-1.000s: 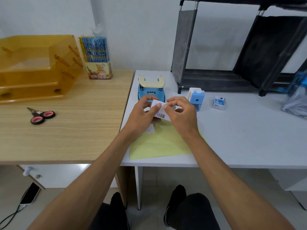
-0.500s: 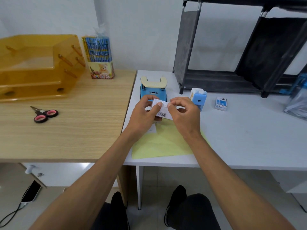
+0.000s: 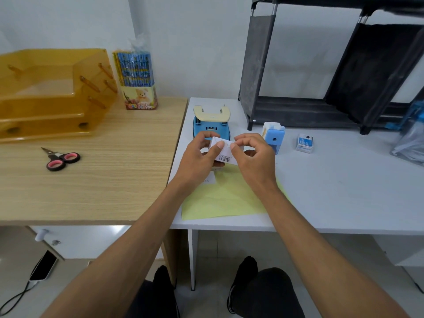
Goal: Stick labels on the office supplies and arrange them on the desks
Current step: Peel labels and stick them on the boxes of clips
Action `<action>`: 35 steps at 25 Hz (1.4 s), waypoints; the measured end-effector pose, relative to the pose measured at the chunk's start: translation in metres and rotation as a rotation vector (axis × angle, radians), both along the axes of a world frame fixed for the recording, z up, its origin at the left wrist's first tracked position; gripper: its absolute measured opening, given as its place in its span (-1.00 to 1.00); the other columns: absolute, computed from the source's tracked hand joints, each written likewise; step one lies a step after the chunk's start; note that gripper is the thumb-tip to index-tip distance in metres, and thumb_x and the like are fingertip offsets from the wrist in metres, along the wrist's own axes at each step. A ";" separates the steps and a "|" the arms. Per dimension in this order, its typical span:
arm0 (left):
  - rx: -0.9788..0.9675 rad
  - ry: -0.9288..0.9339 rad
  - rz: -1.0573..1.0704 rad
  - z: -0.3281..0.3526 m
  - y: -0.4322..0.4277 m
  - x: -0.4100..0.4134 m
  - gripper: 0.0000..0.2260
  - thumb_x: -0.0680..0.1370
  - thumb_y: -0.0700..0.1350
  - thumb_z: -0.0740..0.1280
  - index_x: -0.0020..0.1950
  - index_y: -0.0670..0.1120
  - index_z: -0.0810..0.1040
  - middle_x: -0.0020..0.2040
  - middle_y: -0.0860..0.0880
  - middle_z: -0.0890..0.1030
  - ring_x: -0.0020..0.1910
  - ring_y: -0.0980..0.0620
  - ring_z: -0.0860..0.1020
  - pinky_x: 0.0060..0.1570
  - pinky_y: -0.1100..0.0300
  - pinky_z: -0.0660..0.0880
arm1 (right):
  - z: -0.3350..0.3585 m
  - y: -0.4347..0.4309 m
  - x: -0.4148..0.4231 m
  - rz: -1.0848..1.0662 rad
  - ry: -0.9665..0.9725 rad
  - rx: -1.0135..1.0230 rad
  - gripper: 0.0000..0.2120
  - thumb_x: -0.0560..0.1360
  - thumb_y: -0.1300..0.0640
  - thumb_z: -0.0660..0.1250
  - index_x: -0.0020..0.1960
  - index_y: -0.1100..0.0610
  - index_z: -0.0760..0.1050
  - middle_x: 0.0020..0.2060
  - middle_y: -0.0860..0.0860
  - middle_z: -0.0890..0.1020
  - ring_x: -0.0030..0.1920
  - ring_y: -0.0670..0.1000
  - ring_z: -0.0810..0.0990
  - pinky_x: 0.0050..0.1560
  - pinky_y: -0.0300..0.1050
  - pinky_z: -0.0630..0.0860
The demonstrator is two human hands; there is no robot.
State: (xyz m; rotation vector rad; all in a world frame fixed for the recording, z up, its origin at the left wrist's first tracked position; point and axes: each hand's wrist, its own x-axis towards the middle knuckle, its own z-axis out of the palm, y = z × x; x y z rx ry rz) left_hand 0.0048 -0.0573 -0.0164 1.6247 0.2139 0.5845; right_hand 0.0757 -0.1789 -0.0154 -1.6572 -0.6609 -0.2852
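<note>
White worktop on the right, wooden worktop butted against its left edge, plain wall behind. Both hands are up over the white one's left end, and between them sits a small white box. The left hand grips it from the left with the thumb across the near face, and the right hand pinches its top edge between thumb and forefinger. This looks like the labelling step, a sticker being pressed or smoothed onto the box, though the sticker itself can't be made out against the white card.

Next up, by my reckoning: rub it flat, set the box down in its spot, then go back to the yellow backing sheet lying at the near edge. One white label sits at its far left corner.

The blue hole punch, the blue pencil sharpener and a little blue-and-white carton line up just beyond the hands.

As for writing, the box shows a barcode on its near face, digits too small to read. The label on the sheet has faint scribble, illegible. The pencil pack at the wooden worktop's far right corner shows a teddy bear and coloured lettering, too blurred to read, and the carton's print is too small as well
</note>
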 end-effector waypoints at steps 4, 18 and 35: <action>0.013 0.004 -0.005 -0.002 0.001 0.001 -0.78 0.61 -0.07 0.31 0.24 -0.05 0.44 0.15 -0.16 0.57 0.03 -0.08 0.66 -0.18 0.16 0.63 | 0.000 0.000 0.000 -0.016 0.006 -0.006 -0.96 0.48 0.22 0.40 -0.12 0.19 0.57 -0.05 -0.03 0.56 -0.01 -0.08 0.56 -0.19 -0.40 0.55; 0.014 0.014 0.027 -0.001 0.000 0.000 -0.85 0.61 -0.09 0.32 0.17 0.00 0.46 0.12 -0.14 0.58 -0.04 -0.03 0.68 -0.17 0.07 0.66 | 0.005 -0.003 -0.004 0.046 0.136 0.094 -0.99 0.57 0.19 0.30 -0.02 0.12 0.49 -0.14 -0.12 0.56 -0.05 -0.12 0.58 -0.28 -0.42 0.49; 0.026 0.019 0.037 0.000 0.000 -0.001 -0.82 0.61 -0.08 0.32 0.20 -0.02 0.47 0.13 -0.14 0.58 -0.05 -0.02 0.68 -0.17 0.09 0.65 | 0.000 -0.003 0.002 0.119 0.195 -0.022 -0.88 0.58 0.16 0.30 0.08 0.06 0.57 0.01 0.00 0.64 0.02 -0.06 0.61 -0.19 -0.39 0.53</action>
